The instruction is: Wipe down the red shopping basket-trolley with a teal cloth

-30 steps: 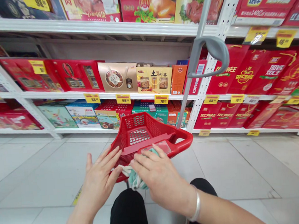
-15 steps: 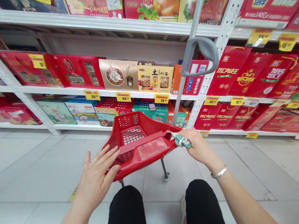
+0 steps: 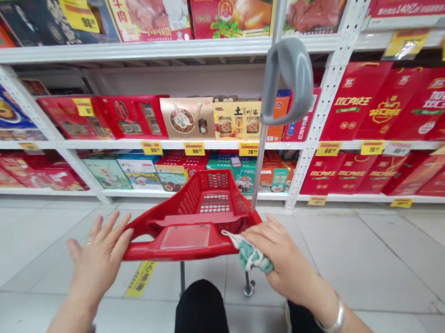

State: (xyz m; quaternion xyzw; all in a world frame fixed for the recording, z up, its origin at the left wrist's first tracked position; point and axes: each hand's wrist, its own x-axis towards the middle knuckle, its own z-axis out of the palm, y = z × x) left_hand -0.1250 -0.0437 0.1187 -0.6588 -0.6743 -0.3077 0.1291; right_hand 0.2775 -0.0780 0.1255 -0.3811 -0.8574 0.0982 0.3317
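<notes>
Left hand (image 3: 100, 250), fingers spread, touches the red cart handle (image 3: 156, 250) at nine o'clock, apparently steadying it, while the right hand (image 3: 277, 245), curled round a green cloth (image 3: 249, 257), seemingly bunched for grip, sits at three o'clock.

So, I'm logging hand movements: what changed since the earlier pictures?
The right hand has carried the cloth rightward along the handle from near the left hand to its right end; the cart has turned, its handle squarer to the person. The left hand stays at the handle's left end.
</notes>
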